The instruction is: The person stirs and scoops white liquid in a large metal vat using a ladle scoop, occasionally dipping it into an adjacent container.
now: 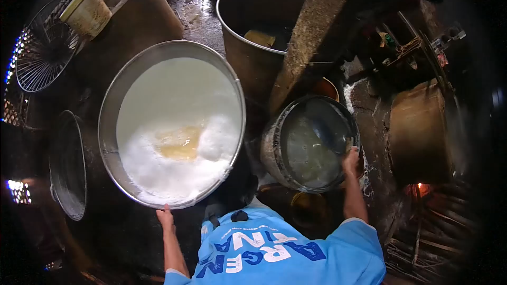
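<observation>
A large round metal vat (106, 136) stands at left centre, with milky white liquid, white foam and a yellowish patch of liquid inside. At its near rim is my left hand (166, 218), closed over the edge with the thumb on top. To the right is a smaller bucket (270, 150) of cloudy, greenish-grey liquid. A dark rounded dipper (328, 131) sits inside this bucket, partly in the liquid. My right hand (350, 161) is closed around its short handle at the bucket's right rim; the fingers are partly hidden.
A tall, deep vat (224, 21) stands behind, beside a slanting beam (311, 26). At the upper left are a yellowish bucket (87, 16) and a wire fan guard (45, 47). A large drum (417, 132) stands right, with a small fire (421, 189) and sticks (438, 232) below.
</observation>
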The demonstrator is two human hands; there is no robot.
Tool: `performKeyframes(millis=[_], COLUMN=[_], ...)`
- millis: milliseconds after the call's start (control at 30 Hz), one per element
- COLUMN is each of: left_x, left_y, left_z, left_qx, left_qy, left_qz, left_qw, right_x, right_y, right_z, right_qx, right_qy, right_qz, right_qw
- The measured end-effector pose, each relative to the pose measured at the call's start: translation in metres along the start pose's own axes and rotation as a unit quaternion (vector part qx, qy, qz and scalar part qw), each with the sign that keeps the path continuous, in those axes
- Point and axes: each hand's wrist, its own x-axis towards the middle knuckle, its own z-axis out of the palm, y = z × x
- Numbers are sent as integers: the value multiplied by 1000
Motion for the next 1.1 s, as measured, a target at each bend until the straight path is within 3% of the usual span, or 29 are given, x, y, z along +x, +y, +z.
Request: performKeyframes(millis=[33, 67, 133, 233, 367, 400, 533, 733, 833, 933, 1100], left_x=[7, 8, 6, 1, 4, 2, 2, 2, 10, 8, 0], left_y=[-5, -3, 4, 14, 5, 8, 15, 10, -1, 4, 8], left_z=[-3, -5, -7, -3, 0, 1, 3, 1, 1, 1, 7], left_qx=[36, 29, 13, 37, -5, -7, -11, -66, -75, -59, -75], left_qy=[10, 2, -9, 24, 25, 30, 60, 21, 28, 41, 47], left_qz=[-5, -10, -20, -70, -29, -40, -60, -81, -39, -62, -23], left_qw=[999, 1000, 1000, 997, 999, 999, 996, 994, 996, 996, 996], right_x=[13, 12, 40, -5, -36, -43, -56, -48, -43, -39, -38], right_y=[18, 27, 87, 78, 108, 104, 81, 72, 62, 60, 38], right_z=[28, 50, 128, 168, 263, 269, 250, 202, 169, 133, 47], right_qx=[-11, -100, -167, 31, 326, 353, 300, 336, 302, 256, 234], right_qy=[10, 19, -116, -241, -359, -385, -522, -579, -530, -512, -519], right_qz=[0, -89, -82, 175, 338, 356, 299, 324, 309, 219, 184], right_qw=[1000, 991, 976, 954, 807, 775, 740, 669, 730, 790, 801])
